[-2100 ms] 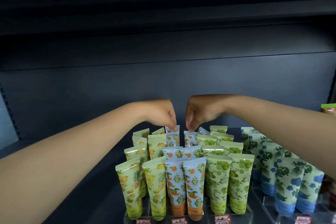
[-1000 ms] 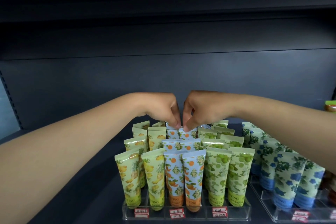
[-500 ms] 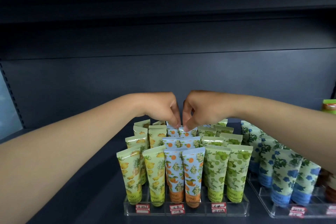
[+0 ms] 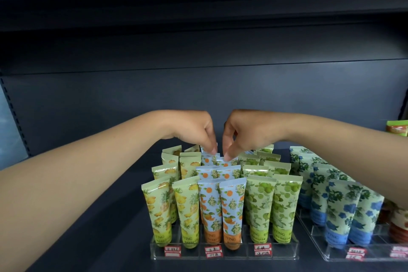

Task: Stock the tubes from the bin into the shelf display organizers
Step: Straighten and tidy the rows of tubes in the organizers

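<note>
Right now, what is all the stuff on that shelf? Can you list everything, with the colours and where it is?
Pineapple tubes: two columns, yellow-green, left side of the clear organizer.
Orange-blossom tubes: two columns, pale blue with orange caps, middle of the organizer.
Green-fruit tubes: two columns, light green, right side of the organizer.
Clear organizer: one, see-through plastic, front of the shelf, red-and-white price tags on its front.
Blue-flower tubes: several, green and blue, in a second clear tray to the right.
Red-and-white jars: a few, far right edge, partly cut off.
Shelf: dark blue-grey, with a dark back panel.
Left hand: fingertips down on a back-row orange-blossom tube.
Right hand: fingertips on the neighbouring back-row tube.
</note>
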`<state>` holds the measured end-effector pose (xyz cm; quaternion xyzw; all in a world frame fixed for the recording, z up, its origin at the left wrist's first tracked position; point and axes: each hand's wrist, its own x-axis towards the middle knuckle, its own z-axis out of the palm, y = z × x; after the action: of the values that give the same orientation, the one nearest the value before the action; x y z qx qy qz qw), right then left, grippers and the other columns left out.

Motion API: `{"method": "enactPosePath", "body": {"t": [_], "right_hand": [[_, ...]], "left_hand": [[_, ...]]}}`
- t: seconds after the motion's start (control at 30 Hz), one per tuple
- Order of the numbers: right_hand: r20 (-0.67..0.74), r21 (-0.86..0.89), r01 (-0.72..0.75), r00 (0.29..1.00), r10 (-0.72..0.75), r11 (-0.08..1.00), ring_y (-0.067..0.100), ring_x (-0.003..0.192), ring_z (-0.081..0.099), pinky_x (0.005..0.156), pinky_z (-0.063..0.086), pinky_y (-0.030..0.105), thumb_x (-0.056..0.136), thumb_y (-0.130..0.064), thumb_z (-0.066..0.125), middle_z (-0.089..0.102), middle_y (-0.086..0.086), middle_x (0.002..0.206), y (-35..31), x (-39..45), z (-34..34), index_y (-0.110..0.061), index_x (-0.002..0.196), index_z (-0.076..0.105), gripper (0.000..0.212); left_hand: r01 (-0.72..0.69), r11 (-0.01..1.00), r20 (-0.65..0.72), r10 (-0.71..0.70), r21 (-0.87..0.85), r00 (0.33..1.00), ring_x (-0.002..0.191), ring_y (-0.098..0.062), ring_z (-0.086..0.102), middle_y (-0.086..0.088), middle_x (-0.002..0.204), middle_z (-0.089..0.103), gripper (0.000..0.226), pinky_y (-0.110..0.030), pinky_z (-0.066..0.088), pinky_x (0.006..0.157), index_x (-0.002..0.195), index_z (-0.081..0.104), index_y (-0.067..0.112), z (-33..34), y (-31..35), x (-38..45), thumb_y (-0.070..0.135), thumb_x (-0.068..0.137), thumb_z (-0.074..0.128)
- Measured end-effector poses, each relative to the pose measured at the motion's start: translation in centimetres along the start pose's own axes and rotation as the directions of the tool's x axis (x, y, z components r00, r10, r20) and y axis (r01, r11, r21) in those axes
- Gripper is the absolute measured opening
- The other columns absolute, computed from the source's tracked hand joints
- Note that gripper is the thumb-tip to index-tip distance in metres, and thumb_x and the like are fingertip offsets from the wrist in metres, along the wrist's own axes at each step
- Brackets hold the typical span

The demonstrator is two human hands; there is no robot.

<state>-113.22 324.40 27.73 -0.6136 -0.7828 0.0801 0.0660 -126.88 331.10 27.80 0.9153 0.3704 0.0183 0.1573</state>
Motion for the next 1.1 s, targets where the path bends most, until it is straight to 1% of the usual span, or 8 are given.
{"method": "enactPosePath", "body": {"t": [0.1, 0.2, 0.37, 0.6, 0.7, 0.8, 0.93, 1.1], "right_hand": [[-0.041, 0.009, -0.007, 0.999, 0.007, 1.000, 0.001, 0.062, 0.052, 0.058, 0.037, 0.014, 0.076, -0.035, 0.074, 0.063, -0.014, 0.070, 0.2, -0.1, -0.7, -0.031, 0.066, 0.067, 0.013], [-0.091, 0.064, -0.041, 0.995, 0.047, 0.997, 0.000, 0.068, 0.056, 0.063, 0.039, 0.016, 0.077, -0.033, 0.074, 0.067, -0.015, 0.075, 0.9, -0.2, -1.5, -0.029, 0.071, 0.070, 0.008], [-0.054, 0.133, -0.067, 0.996, 0.075, 0.989, 0.001, 0.081, 0.062, 0.075, 0.043, 0.017, 0.075, -0.035, 0.075, 0.071, -0.015, 0.083, 1.5, -0.4, -1.2, -0.027, 0.076, 0.073, 0.009], [-0.056, 0.131, -0.032, 0.998, 0.040, 0.991, -0.003, 0.067, 0.056, 0.063, 0.037, 0.013, 0.075, -0.035, 0.075, 0.069, -0.015, 0.076, 0.9, -0.5, -0.9, -0.029, 0.070, 0.071, 0.009], [-0.028, 0.124, -0.023, 0.999, 0.026, 0.992, -0.001, 0.071, 0.057, 0.067, 0.040, 0.015, 0.074, -0.036, 0.076, 0.071, -0.012, 0.081, 0.9, -0.4, -0.7, -0.030, 0.068, 0.071, 0.009], [0.001, 0.117, -0.003, 1.000, 0.003, 0.993, 0.003, 0.075, 0.058, 0.071, 0.042, 0.019, 0.073, -0.037, 0.076, 0.071, -0.010, 0.085, 0.9, -0.2, -0.3, -0.030, 0.071, 0.072, 0.008], [0.016, 0.109, 0.020, 1.000, -0.022, 0.994, -0.002, 0.067, 0.054, 0.062, 0.035, 0.013, 0.073, -0.036, 0.076, 0.069, -0.009, 0.082, 0.8, 0.0, -0.2, -0.029, 0.075, 0.074, 0.008], [0.039, 0.102, 0.025, 0.999, -0.029, 0.995, -0.008, 0.058, 0.052, 0.053, 0.033, 0.006, 0.074, -0.034, 0.076, 0.064, -0.015, 0.072, 0.9, 0.1, -0.3, -0.030, 0.071, 0.071, 0.007]], "left_hand": [[0.014, 1.000, -0.003, -0.014, -0.022, 1.000, 0.075, 0.005, 0.055, 0.026, 0.070, 0.063, 0.012, -0.011, 0.039, 0.076, 0.090, 0.076, 0.017, -0.2, 0.0, -0.1, 0.022, 0.081, 0.071], [0.017, 0.999, 0.011, -0.017, -0.031, 1.000, 0.075, 0.008, 0.055, 0.029, 0.064, 0.063, 0.010, -0.009, 0.039, 0.073, 0.090, 0.076, 0.018, -0.3, -0.1, -0.1, 0.020, 0.082, 0.070], [0.014, 1.000, 0.023, -0.013, -0.018, 1.000, 0.074, 0.006, 0.055, 0.027, 0.069, 0.062, 0.014, -0.009, 0.038, 0.070, 0.095, 0.075, 0.016, 0.0, 0.0, 0.0, 0.019, 0.083, 0.069], [0.022, 1.000, 0.018, -0.022, -0.015, 1.000, 0.081, 0.004, 0.057, 0.011, 0.094, 0.071, 0.017, -0.014, 0.042, 0.084, 0.097, 0.074, 0.011, 0.5, -0.6, 0.6, 0.020, 0.084, 0.069], [0.024, 1.000, 0.014, -0.024, -0.018, 1.000, 0.083, 0.001, 0.059, 0.010, 0.094, 0.071, 0.017, -0.015, 0.042, 0.085, 0.097, 0.074, 0.012, 0.4, -0.9, 0.7, 0.019, 0.083, 0.069], [0.023, 0.999, 0.010, -0.022, -0.032, 1.000, 0.074, 0.008, 0.056, 0.012, 0.088, 0.069, 0.017, -0.007, 0.041, 0.075, 0.099, 0.074, 0.012, 0.1, -1.3, 0.9, 0.016, 0.083, 0.068], [0.015, 1.000, -0.028, -0.015, 0.009, 0.999, 0.056, 0.016, 0.052, 0.022, 0.068, 0.060, 0.019, 0.001, 0.034, 0.054, 0.102, 0.073, 0.011, -0.1, -1.8, 1.4, 0.014, 0.084, 0.067], [0.026, 0.983, -0.015, -0.024, 0.183, 1.000, 0.063, 0.005, 0.049, 0.021, 0.070, 0.053, 0.024, -0.008, 0.034, 0.057, 0.108, 0.070, 0.015, -0.1, -1.9, 2.1, 0.019, 0.085, 0.067]]}}
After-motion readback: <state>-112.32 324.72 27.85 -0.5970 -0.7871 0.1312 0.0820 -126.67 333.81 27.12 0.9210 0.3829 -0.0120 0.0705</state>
